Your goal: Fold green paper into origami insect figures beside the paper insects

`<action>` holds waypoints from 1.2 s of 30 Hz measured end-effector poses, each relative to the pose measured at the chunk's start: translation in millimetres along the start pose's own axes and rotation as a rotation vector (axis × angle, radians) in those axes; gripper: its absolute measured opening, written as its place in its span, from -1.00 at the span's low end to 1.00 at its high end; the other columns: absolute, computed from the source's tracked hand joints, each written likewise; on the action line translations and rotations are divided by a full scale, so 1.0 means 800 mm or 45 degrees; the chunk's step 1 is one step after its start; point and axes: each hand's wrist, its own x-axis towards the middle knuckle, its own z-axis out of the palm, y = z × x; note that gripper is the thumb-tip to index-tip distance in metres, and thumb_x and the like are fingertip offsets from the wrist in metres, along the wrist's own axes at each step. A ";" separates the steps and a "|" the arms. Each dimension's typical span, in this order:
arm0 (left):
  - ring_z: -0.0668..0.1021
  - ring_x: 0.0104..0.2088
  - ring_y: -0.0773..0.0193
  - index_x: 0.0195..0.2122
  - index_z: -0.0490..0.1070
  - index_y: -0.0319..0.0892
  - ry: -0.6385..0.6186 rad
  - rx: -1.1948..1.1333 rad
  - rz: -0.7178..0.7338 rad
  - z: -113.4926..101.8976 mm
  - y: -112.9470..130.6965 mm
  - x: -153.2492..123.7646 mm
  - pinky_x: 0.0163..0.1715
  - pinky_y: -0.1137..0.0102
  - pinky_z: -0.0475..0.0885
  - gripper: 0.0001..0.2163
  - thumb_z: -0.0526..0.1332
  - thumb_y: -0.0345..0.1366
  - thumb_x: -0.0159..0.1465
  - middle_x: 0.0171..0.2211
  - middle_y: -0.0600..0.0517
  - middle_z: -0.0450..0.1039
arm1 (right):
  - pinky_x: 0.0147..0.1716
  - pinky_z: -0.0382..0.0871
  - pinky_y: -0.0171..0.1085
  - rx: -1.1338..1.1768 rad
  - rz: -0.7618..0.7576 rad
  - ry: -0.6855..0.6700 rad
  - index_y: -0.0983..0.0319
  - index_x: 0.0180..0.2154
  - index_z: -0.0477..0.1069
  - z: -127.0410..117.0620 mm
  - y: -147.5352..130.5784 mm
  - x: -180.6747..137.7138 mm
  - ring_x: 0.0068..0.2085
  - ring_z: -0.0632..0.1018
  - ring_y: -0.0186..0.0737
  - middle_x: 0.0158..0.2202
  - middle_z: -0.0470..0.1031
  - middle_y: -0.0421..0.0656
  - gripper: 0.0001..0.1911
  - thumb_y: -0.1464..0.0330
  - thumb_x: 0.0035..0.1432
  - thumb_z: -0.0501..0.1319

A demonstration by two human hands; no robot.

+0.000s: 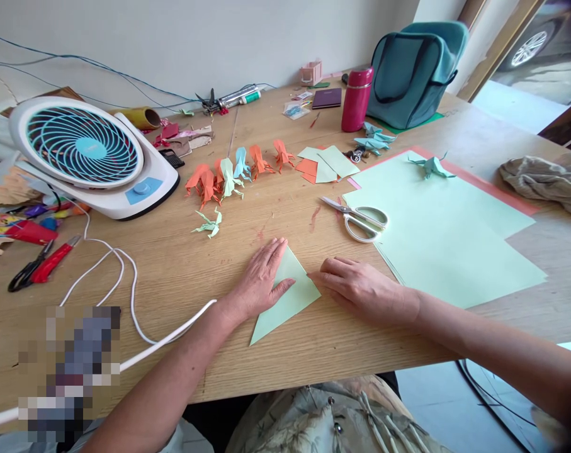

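A folded triangle of light green paper (291,301) lies on the wooden table in front of me. My left hand (261,277) rests flat on it, fingers stretched out and thumb spread across its middle. At the paper's right edge, my right hand (354,286) has its fingers curled together, with the fingertips on the edge. White-handled scissors (365,221) lie with blades parted above my right hand. Large light green sheets (455,239) are stacked to the right, over a red-orange sheet (497,185).
Folded paper figures stand beyond my hands, including a green one (210,223) and an orange one (260,162). A white fan (146,170) is at left, with its cable (134,283) on the table. A pink bottle (357,100) and teal bag (408,78) stand behind.
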 end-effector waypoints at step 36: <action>0.48 -0.20 0.16 -0.31 0.37 -0.13 0.152 -0.239 -0.296 -0.019 -0.032 0.074 -0.09 0.26 0.37 -0.86 0.31 -0.24 0.22 -0.27 0.01 0.39 | -0.25 0.31 -0.15 -0.089 -0.130 -0.012 0.33 -0.13 0.42 0.006 -0.012 -0.026 -0.26 0.34 -0.14 -0.19 0.40 0.00 -0.72 0.55 0.32 -0.05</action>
